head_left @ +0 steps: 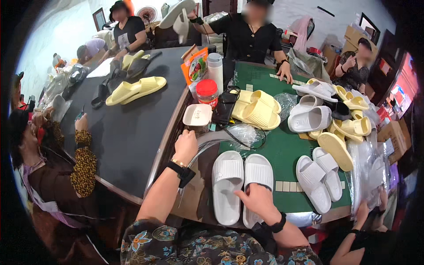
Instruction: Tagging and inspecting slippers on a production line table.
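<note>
Two light grey slippers stand side by side at the table's near edge, a left slipper (228,190) and a right slipper (258,172). My right hand (258,202) is on the right slipper, its fingers partly hidden under the strap and its thumb over the inner edge. My left hand (186,145) is closed at the left end of a clear plastic bag (214,138), which lies bunched across the table behind the slippers. Just beyond my left fist stands a white tub (197,115).
Yellow slippers (257,112) lie beyond the plastic; more grey slippers (319,179) lie right on the green mat (282,170). A red-lidded jar (206,92) and white bottle (215,68) stand behind the tub. Co-workers sit around; one across raises a grey slipper (177,20).
</note>
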`<state>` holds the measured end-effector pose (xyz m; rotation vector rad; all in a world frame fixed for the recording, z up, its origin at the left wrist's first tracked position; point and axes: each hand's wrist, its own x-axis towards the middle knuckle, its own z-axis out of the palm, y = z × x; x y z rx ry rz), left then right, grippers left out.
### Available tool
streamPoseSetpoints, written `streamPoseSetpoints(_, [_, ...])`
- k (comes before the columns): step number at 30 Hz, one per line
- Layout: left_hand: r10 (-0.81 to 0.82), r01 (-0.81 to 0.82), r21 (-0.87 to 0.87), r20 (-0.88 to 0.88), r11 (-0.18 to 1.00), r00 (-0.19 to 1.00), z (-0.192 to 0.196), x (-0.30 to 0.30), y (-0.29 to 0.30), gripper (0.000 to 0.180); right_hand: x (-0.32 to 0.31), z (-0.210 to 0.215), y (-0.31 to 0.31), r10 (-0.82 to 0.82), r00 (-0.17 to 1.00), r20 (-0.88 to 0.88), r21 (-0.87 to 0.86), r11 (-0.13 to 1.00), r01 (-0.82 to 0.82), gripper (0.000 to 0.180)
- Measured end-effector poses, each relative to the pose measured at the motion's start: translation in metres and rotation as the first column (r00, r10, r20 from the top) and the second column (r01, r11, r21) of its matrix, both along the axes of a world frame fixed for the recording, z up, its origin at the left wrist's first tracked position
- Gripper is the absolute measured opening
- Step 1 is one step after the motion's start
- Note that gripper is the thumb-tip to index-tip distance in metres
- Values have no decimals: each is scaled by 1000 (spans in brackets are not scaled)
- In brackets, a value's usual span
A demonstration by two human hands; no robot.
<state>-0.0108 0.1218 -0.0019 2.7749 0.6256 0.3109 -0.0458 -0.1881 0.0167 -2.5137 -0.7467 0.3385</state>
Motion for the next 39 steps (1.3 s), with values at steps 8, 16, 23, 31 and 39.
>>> streamPoseSetpoints(8, [-43, 53, 128, -76, 990, 996, -27, 20, 16, 17, 13, -5, 17, -153, 988, 36, -65, 986, 155, 47])
streamPoseSetpoints(16, [-77, 69, 161, 43, 985, 996, -41, 27, 37, 13, 15, 41, -48, -201, 973, 116, 7, 979, 202, 47])
streamPoseSetpoints(23, [-68, 48, 152, 126, 987, 990, -19, 18, 23, 15, 134, 92, -156, -600, 628, 496, 277, 795, 540, 41])
streamPoseSetpoints(31, [-35, 25, 45, 240, 999, 970, 40, 4, 4, 18, 128, 46, -143, -555, 757, 345, 407, 815, 413, 19])
streamPoseSetpoints(39, [-206, 244, -82, 322, 966, 924, 78, -31, -68, 15, 69, 26, -18, -149, 988, -31, 561, 816, 141, 28])
